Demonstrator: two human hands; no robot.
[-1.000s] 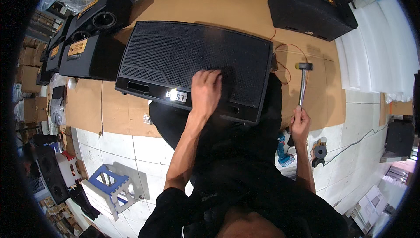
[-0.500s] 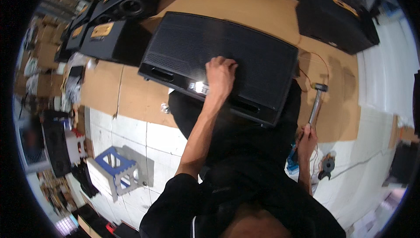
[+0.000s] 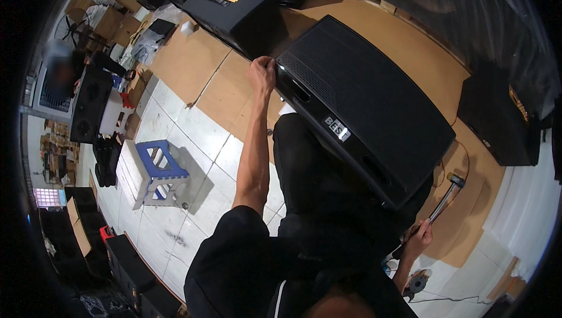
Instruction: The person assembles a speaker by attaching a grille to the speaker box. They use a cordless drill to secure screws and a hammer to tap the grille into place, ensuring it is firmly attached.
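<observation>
A large black loudspeaker cabinet with a mesh grille lies tilted across my legs, its badge and two slots toward me. My left hand is closed at its left corner, fingers curled against the edge; the fingertips are partly hidden. Down at the right, my right hand grips the handle of a hammer. The hammer's metal head, with a yellowish end, points away from me, beside the cabinet's right end. A thin red wire loops on the cardboard near the hammer head.
More black loudspeakers stand at the far left, another at the right. Cardboard sheets cover the floor ahead. A blue-and-white step stool stands left on white tiles. A dark tape roll lies near my right arm. Another person is far left.
My left hand has moved from the middle of the grille to the cabinet's left corner. The view has turned, so the cabinet appears further right. The hammer stays in my right hand.
</observation>
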